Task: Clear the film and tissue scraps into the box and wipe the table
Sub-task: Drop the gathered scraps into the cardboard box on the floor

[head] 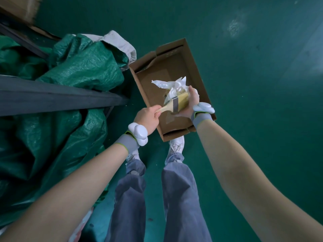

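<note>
- The film and tissue scraps [172,85], a crumpled white wad, sit over the open cardboard box [152,75], cupped in the right hand [189,103] with its fingers curled round them.
- The left hand [148,117] grips a brush [176,103] by its handle, bristles against the wad.
- The box sits on the green floor [244,84], beside a tarpaulin [78,67].

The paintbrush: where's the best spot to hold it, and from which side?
Take the paintbrush by its wooden handle, from the left, where the left hand has its grip. The handle points left; the bristles lie against the right hand and its white scraps.
</note>
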Demonstrator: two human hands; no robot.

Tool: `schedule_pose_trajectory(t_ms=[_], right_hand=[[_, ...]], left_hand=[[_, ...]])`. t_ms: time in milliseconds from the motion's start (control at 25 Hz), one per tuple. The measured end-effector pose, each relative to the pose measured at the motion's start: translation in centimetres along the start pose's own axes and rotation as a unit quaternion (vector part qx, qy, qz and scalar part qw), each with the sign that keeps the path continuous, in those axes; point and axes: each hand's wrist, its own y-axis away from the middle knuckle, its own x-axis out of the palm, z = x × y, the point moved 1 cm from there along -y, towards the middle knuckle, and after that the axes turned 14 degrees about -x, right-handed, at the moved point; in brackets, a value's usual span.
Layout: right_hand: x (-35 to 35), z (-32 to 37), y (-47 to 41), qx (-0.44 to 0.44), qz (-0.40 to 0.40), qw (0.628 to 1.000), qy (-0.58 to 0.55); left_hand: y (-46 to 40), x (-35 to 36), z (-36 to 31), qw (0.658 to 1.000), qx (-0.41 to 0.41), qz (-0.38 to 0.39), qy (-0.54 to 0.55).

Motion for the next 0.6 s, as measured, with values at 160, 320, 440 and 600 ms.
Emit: schedule_pose_trajectory(t_ms=[160, 320, 440, 600], right_hand=[[0.0, -0.4, -0.5, 0.031, 0.019, 0.999, -0.007], [-0.8, -0.8, -0.5, 0.000, -0.005, 1.000, -0.014], [-1.7, -1.0, -0.9, -0.031, -0.031, 0.999, -0.008], [-2.5, -1.6, -1.5, -0.052, -0.057, 0.997, 0.008]], left_hand=[[-1.8, 1.9, -0.8, 0.998, -0.045, -0.018, -0.049], [-3.6, 2.6, -0.9, 0.994, -0.086, -0.023, -0.056], [-4.3, 2.6, -1.1, 0.993, -0.100, -0.017, -0.067], [-5.2, 2.8, -1.2, 0.991, -0.125, 0.002, -0.058]])
